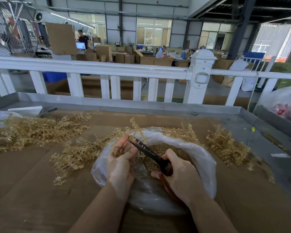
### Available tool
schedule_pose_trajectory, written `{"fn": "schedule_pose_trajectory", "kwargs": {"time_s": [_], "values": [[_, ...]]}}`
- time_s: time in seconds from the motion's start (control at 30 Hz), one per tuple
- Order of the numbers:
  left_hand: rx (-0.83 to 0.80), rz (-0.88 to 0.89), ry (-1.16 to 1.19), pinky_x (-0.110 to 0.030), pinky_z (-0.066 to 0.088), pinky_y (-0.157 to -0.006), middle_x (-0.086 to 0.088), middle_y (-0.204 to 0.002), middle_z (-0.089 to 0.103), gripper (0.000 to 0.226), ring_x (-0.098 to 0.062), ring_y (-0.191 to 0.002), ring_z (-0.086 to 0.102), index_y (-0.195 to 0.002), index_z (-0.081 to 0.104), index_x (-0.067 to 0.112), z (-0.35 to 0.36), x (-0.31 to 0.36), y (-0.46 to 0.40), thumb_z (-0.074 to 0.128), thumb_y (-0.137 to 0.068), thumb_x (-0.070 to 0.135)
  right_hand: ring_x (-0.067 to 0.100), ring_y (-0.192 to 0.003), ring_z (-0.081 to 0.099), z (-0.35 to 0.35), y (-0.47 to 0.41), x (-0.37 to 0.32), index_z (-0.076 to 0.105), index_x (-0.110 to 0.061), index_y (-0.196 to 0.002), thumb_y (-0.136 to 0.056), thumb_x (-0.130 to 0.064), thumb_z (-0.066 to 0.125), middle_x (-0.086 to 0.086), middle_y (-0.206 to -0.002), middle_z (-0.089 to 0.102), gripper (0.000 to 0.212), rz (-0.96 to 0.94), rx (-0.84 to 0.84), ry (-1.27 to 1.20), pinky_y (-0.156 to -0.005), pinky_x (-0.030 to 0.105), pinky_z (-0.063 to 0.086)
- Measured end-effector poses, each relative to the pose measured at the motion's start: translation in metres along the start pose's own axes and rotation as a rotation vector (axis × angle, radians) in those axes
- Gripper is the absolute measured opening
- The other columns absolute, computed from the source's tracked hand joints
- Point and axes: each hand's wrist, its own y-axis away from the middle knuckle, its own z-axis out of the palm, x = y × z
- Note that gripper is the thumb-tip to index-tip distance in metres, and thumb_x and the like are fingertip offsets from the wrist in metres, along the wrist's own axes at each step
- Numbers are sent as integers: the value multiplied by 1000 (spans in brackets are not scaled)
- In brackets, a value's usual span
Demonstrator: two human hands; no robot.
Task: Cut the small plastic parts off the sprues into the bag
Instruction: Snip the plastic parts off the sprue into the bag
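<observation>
My left hand [120, 158] grips a translucent amber sprue [138, 130] that sticks up over the mouth of a clear plastic bag [203, 158]. My right hand [178, 174] holds black scissors [148, 152] by their red-brown handles. The blades point up and left, against the sprue just beside my left fingers. Inside the bag lies a heap of small amber cut parts [160, 148]. The bag sits on a cardboard-covered table [32, 190], right in front of me.
Piles of amber sprues lie at the left [32, 130], just left of the bag [74, 155] and at the right [228, 145]. A metal tray rim [141, 106] and a white railing [107, 68] bound the far side. A filled white sack [286, 101] stands at the right.
</observation>
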Motion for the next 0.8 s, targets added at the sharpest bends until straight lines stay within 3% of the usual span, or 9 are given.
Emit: {"fn": "schedule_pose_trajectory", "kwargs": {"time_s": [0.13, 0.3, 0.43, 0.6, 0.8], "values": [[3, -9, 13, -16, 55, -57, 0, -67, 71, 42, -8, -58, 67, -105, 63, 10, -1, 0, 0, 52, -78, -21, 6, -73, 59, 1, 0, 0, 40, -34, -87, -72, -51, 75, -15, -83, 64, 42, -8, 26, 19, -55, 4, 31], [-14, -13, 17, -18, 57, -61, -1, -68, 72, 40, -9, -62, 69, -101, 63, 9, -1, -1, -1, 50, -80, -22, -3, -71, 44, 3, 1, 0, 40, -34, -88, -73, -53, 71, -21, -80, 53, 40, -28, 56, 67, -55, 2, 30], [-23, -16, 9, -19, 57, -64, -9, -87, 70, 42, -17, -75, 68, -110, 61, 8, -1, -3, -1, 54, -78, -19, -4, -77, 45, 2, 1, 0, 43, -32, -90, -72, -52, 72, -21, -83, 54, 38, -10, 54, 42, -61, 2, 34], [-67, -9, 46, -24, 59, -70, -13, -100, 68, 60, -22, -88, 67, -117, 59, 7, 1, -3, 0, 64, -60, -10, -4, -79, 47, 1, 0, 1, 45, -33, -91, -69, -47, 77, -22, -86, 55, 41, 32, 43, -4, -67, 2, 36], [-63, -40, 22, -23, 58, -67, -8, -96, 70, 51, -18, -83, 69, -120, 59, 6, 1, -4, -2, 57, -76, -19, 1, -86, 53, 0, -1, -1, 44, -33, -94, -72, -48, 74, -20, -90, 56, 39, 59, -4, -33, -72, 11, 39]]}}
